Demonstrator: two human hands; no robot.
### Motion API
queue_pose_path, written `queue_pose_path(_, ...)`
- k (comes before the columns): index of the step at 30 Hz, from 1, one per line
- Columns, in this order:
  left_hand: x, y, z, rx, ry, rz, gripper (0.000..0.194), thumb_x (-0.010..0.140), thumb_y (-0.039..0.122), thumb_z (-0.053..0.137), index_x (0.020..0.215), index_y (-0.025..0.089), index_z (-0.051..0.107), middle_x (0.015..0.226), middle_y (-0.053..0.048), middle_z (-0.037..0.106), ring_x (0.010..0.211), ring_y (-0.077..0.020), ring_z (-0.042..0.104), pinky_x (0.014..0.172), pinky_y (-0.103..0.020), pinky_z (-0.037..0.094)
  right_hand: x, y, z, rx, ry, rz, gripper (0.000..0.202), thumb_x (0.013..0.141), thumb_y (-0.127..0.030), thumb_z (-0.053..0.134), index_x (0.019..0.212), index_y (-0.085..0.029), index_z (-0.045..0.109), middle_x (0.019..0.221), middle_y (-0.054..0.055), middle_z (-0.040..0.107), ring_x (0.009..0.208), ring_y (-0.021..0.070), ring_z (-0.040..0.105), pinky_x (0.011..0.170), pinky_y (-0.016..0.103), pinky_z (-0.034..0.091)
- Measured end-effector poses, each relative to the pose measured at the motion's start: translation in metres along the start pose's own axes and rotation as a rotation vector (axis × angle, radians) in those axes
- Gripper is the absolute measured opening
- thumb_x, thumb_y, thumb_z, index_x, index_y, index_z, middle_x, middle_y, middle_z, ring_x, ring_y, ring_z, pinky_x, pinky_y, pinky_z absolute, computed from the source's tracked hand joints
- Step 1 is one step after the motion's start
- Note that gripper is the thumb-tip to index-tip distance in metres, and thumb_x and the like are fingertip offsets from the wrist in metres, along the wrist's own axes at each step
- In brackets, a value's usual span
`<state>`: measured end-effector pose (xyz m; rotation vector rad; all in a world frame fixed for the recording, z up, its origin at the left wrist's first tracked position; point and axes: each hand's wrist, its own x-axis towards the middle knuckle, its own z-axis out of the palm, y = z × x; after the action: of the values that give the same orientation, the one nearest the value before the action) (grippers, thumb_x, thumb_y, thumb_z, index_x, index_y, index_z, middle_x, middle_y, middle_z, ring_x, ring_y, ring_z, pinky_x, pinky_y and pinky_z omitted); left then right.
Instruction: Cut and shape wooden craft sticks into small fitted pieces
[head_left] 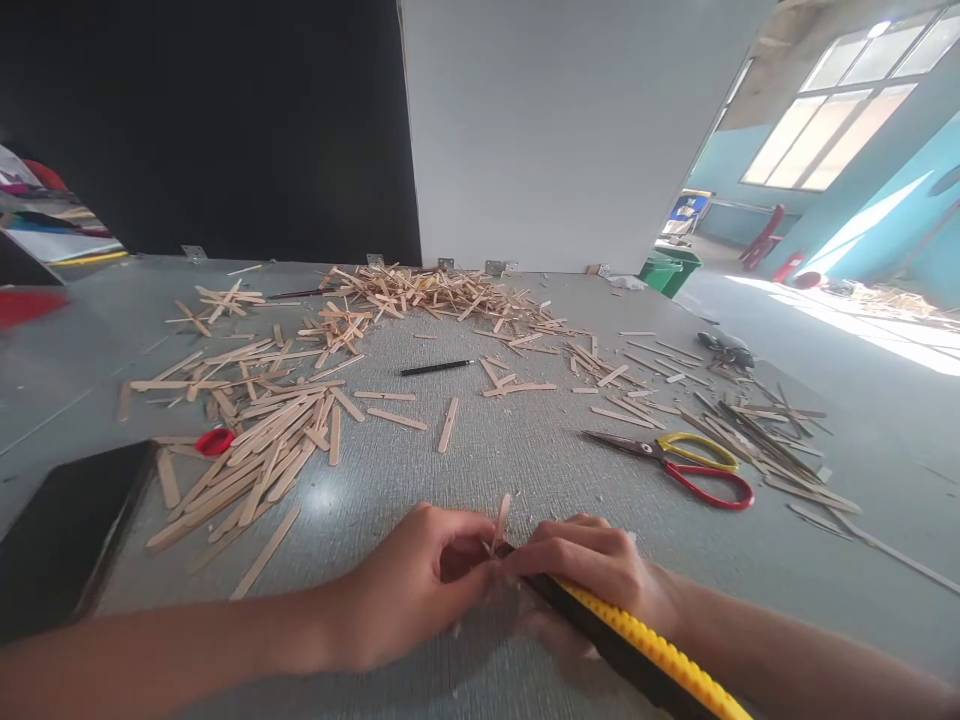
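Note:
Near the front of the table, my left hand (416, 585) pinches a short wooden craft stick (502, 515) that points up between thumb and fingers. My right hand (589, 565) is closed round a long black tool with a ribbed yellow edge (637, 635). The tool's front end meets the stick at my left fingertips; its tip is hidden there, so its exact kind does not show. The two hands nearly touch. To the right of them lie scissors (667, 462) with one yellow and one red handle.
Loose craft sticks (262, 455) lie heaped at left, with another pile (442, 292) along the back. A black pen (437, 368) lies mid-table. A dark flat slab (67, 530) and a red ring (214, 441) are at left. Cut strips (780, 440) lie scattered at right.

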<state>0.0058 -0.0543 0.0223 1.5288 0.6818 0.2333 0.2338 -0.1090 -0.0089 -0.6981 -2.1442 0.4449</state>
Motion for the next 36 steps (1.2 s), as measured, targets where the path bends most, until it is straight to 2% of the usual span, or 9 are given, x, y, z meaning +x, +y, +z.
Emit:
queue_pose_path(8,0.0,-0.001,-0.002,0.077,0.099,-0.043,0.029,0.105,0.042,0.058,0.099,0.017,0.071,0.065,0.006,0.052,0.052,-0.0101,0.048,0.047,-0.021,0.036,0.011,0.001,-0.01,0.103,0.224,0.358,0.023,0.099,-0.042,0.065,0.094,-0.021,0.074,0.067,0.001,0.069,0.053,0.0136,0.057,0.05,0.027,0.046)
queue_pose_path(14,0.004,-0.001,-0.006,0.025,0.207,-0.025,0.036,0.109,0.049,0.048,0.13,0.021,0.055,0.078,0.007,0.057,0.048,-0.0084,0.045,0.044,-0.022,0.036,0.015,0.012,-0.005,0.279,0.367,0.69,0.015,0.097,-0.035,0.072,0.106,-0.024,0.067,0.068,-0.005,0.062,0.047,0.0094,0.05,0.043,0.022,0.04)
queue_pose_path(17,0.005,0.0,-0.011,0.045,0.27,0.003,0.038,0.109,0.054,0.048,0.128,0.022,0.057,0.079,0.007,0.052,0.054,-0.0093,0.042,0.049,-0.022,0.035,0.013,0.019,-0.008,0.304,0.373,0.64,0.044,0.1,-0.022,0.063,0.141,-0.031,0.051,0.114,0.005,0.073,0.067,0.0128,0.067,0.054,0.024,0.054)
queue_pose_path(21,0.009,0.003,-0.021,0.117,0.316,0.01,0.038,0.107,0.053,0.053,0.122,0.02,0.063,0.092,0.001,0.059,0.063,-0.0118,0.044,0.052,-0.024,0.034,0.018,0.017,-0.027,0.269,0.366,0.487,0.048,0.107,-0.02,0.043,0.154,-0.032,0.044,0.159,0.012,0.049,0.12,0.0259,0.069,0.103,0.047,0.058)
queue_pose_path(23,0.01,0.005,-0.026,0.159,0.305,0.003,0.034,0.105,0.049,0.055,0.112,0.018,0.068,0.089,0.0,0.06,0.066,-0.013,0.045,0.053,-0.024,0.033,0.022,0.015,-0.033,0.28,0.442,0.489,0.038,0.108,-0.026,0.046,0.146,-0.03,0.049,0.15,0.013,0.052,0.119,0.028,0.069,0.1,0.048,0.061)
queue_pose_path(26,0.013,0.007,-0.032,0.194,0.259,-0.024,0.029,0.103,0.043,0.057,0.099,0.017,0.069,0.077,0.003,0.056,0.064,-0.0132,0.047,0.053,-0.024,0.033,0.027,0.015,-0.038,0.174,0.515,0.542,0.041,0.106,-0.026,0.057,0.141,-0.035,0.039,0.135,0.01,0.055,0.083,0.018,0.071,0.068,0.035,0.065)
queue_pose_path(28,0.015,0.007,-0.035,0.19,0.21,-0.05,0.028,0.104,0.042,0.054,0.099,0.017,0.067,0.075,0.003,0.058,0.057,-0.0114,0.046,0.051,-0.024,0.035,0.028,0.015,-0.041,0.072,0.437,0.568,0.052,0.104,-0.023,0.058,0.146,-0.037,0.03,0.136,0.011,0.058,0.07,0.0148,0.066,0.058,0.032,0.062)
queue_pose_path(31,0.018,0.007,-0.039,0.182,0.135,-0.082,0.029,0.104,0.042,0.054,0.095,0.017,0.065,0.076,0.002,0.066,0.048,-0.0084,0.046,0.048,-0.023,0.037,0.028,0.014,-0.05,-0.25,0.196,0.518,0.044,0.103,-0.023,0.063,0.143,-0.03,0.043,0.119,0.009,0.072,0.074,0.0187,0.07,0.068,0.036,0.063)
queue_pose_path(36,0.022,0.005,-0.047,0.172,0.068,-0.121,0.029,0.103,0.043,0.058,0.089,0.018,0.062,0.075,0.001,0.07,0.044,-0.007,0.05,0.045,-0.021,0.039,0.022,0.006,-0.065,-0.607,-0.407,0.118,0.053,0.108,-0.005,0.045,0.159,-0.018,0.043,0.119,0.013,0.074,0.098,0.025,0.073,0.076,0.038,0.061)
